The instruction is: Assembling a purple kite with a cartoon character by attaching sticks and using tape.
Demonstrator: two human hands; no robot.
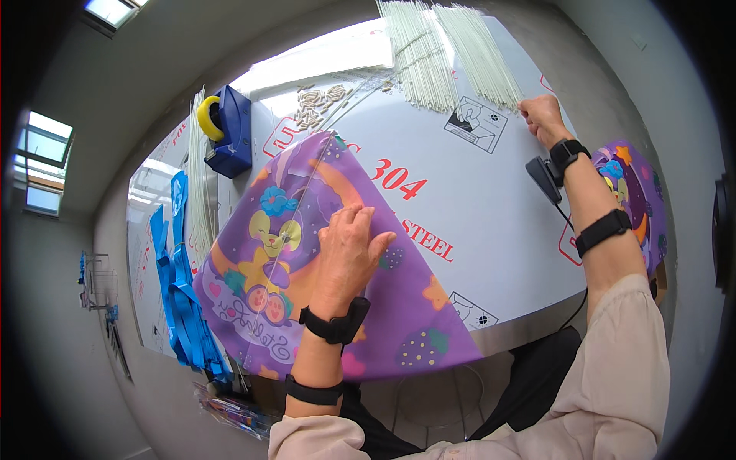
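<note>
The left hand (346, 249), loosely open, rests on the purple printed fabric (280, 264), probably steadying it where it overhangs the counter (491, 211); the right hand (541, 119) curls beside the pale rods (479, 57), any grip impossible to tell.

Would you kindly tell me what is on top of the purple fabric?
The left hand lies on the purple fabric; a thin pale line, perhaps a rod, runs along it too. The print beneath the hand is hidden.
</note>
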